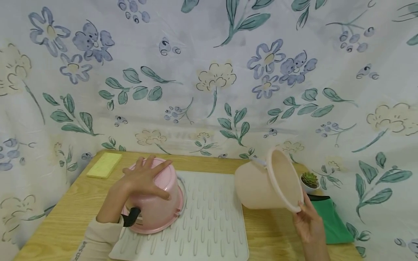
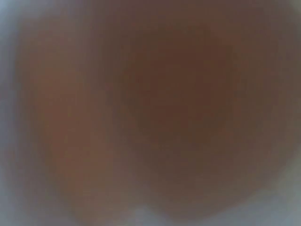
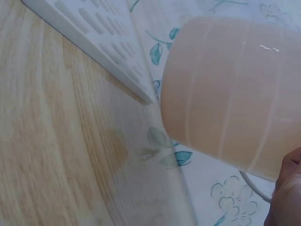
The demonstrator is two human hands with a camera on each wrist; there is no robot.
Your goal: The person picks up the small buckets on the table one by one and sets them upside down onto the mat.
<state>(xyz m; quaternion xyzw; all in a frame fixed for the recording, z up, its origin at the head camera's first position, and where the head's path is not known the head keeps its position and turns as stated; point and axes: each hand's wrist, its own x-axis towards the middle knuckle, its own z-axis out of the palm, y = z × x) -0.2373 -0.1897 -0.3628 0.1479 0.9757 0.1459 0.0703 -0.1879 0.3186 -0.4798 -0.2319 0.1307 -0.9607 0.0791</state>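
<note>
A pink bucket (image 1: 158,214) stands upside down on the left part of a white ridged drying mat (image 1: 209,217). My left hand (image 1: 143,181) rests on its upturned base with the fingers spread. The left wrist view is a brown blur in which nothing can be made out. In my right hand (image 1: 307,217) is a beige bucket (image 1: 254,185), gripped by its rim. It is tilted on its side above the table, its mouth facing right. Faint vertical stripes show on the beige bucket (image 3: 225,94) in the right wrist view, with part of the hand (image 3: 288,193) at the lower right.
A yellow sponge cloth (image 1: 104,165) lies at the back left of the wooden table (image 1: 72,195). On the right are a small potted succulent (image 1: 309,180) and a green cloth (image 1: 334,221). A floral curtain (image 1: 183,72) hangs behind the table.
</note>
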